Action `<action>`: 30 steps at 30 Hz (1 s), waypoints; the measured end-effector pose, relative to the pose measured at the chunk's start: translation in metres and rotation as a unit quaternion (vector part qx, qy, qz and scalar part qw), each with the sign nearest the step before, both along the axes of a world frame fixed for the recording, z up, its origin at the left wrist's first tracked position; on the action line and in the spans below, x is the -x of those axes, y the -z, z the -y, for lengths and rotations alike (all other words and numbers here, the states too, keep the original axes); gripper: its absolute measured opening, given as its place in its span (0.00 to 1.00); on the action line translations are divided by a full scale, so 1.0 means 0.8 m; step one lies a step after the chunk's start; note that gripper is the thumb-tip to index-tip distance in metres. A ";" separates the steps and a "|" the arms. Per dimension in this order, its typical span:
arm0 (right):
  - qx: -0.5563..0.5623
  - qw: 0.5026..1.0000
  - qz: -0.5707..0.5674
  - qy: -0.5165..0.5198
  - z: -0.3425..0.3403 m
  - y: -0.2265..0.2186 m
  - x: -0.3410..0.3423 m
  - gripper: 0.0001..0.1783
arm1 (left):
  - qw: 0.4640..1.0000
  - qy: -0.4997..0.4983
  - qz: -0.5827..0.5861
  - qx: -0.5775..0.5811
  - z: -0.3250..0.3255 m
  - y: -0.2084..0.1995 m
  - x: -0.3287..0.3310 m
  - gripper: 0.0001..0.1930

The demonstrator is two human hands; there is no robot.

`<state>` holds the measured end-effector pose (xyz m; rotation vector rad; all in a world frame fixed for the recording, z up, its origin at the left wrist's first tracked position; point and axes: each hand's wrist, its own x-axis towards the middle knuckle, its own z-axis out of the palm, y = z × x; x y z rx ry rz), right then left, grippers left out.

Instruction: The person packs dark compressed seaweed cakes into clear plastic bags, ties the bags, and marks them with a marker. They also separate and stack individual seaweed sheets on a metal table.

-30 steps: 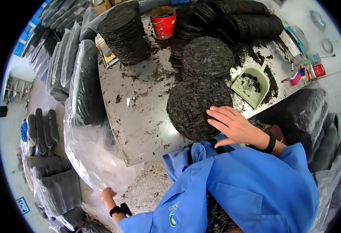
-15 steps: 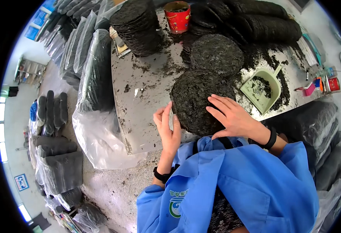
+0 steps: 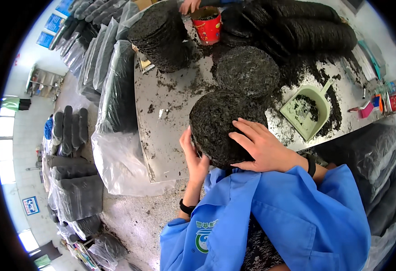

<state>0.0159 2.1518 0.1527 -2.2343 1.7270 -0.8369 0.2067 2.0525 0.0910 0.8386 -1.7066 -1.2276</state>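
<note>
A round, dark seaweed cake [image 3: 216, 122] lies at the near edge of the table, apparently on top of others. My right hand [image 3: 263, 147] rests on its right half, fingers spread, thumb toward the near rim. Against the left rim is my left hand [image 3: 195, 158], with fingers stretched along the side and thumb apart; some fingertips are hidden by the rim. Just beyond, a second round seaweed cake [image 3: 247, 70] touches or slightly underlies the first. To the right, a pale green dustpan [image 3: 313, 127] holds dark crumbs.
A tall stack of seaweed cakes [image 3: 159, 40] stands far left beside a brush [image 3: 146, 64]. At the far edge a co-worker's hand [image 3: 190, 5] is by a red bucket [image 3: 208, 30]. Rows of cakes [image 3: 315, 34] lie far right. Plastic-wrapped bundles [image 3: 116, 86] flank the table [image 3: 162, 149].
Both hands and the seaweed cake have shifted slightly left and nearer. My left fingers now lie closer against its rim. A co-worker's hand has appeared by the bucket. The view has shifted slightly.
</note>
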 end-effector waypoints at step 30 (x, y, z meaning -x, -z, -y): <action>0.184 0.907 0.212 0.313 0.048 -0.041 0.067 0.14 | 0.956 -0.019 -0.228 -0.184 -0.010 -0.077 0.037 0.18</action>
